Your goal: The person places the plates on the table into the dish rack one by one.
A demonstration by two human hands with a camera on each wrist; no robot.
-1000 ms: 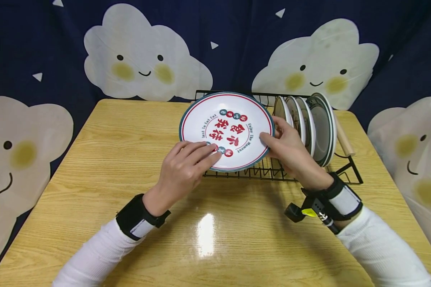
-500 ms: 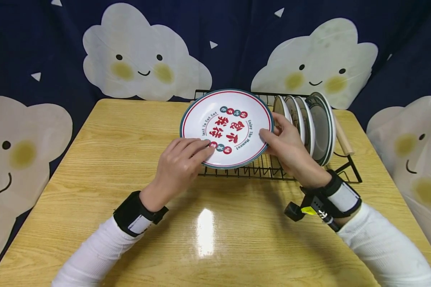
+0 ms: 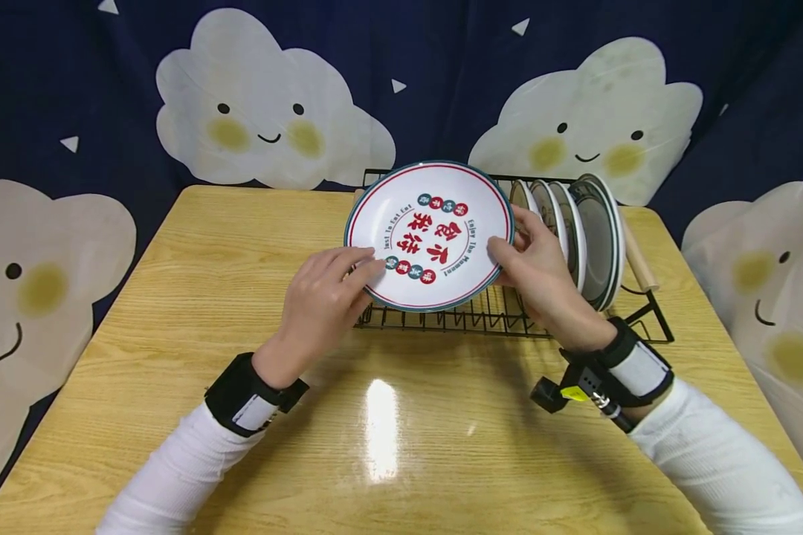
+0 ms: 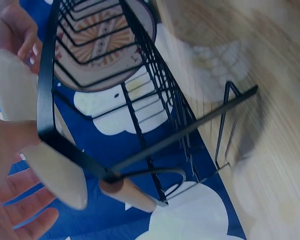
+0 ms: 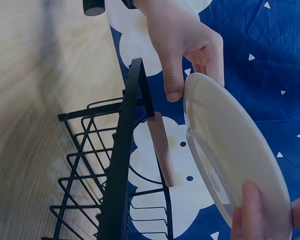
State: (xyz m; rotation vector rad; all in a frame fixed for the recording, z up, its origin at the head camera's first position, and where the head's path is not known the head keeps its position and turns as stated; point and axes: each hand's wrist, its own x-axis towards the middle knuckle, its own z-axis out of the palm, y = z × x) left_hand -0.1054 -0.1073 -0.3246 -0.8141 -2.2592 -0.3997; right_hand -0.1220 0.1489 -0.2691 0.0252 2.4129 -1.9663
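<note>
A white plate (image 3: 428, 234) with a blue-green and red rim and red characters is tilted up above the left part of the black wire dish rack (image 3: 455, 322). My right hand (image 3: 538, 267) grips its right edge, thumb on the face and fingers behind. My left hand (image 3: 321, 293) is at the lower left edge, fingertips over the rim. In the left wrist view, the fingers of the left hand (image 4: 20, 210) are spread and fairly straight beside the plate (image 4: 60, 172). The right wrist view shows the plate's pale underside (image 5: 235, 135) and the left thumb by its edge.
Several plates (image 3: 598, 238) stand on edge in the rack's right part, close to my right hand. A wooden handle (image 3: 639, 253) is on the rack's right end. The wooden table (image 3: 174, 297) extends to the left and front; a cloud-print curtain (image 3: 435, 89) hangs behind.
My left hand has drawn back left and slightly up, from over the plate's face to its edge. The plate has shifted slightly up and right. My right hand keeps its grip.
</note>
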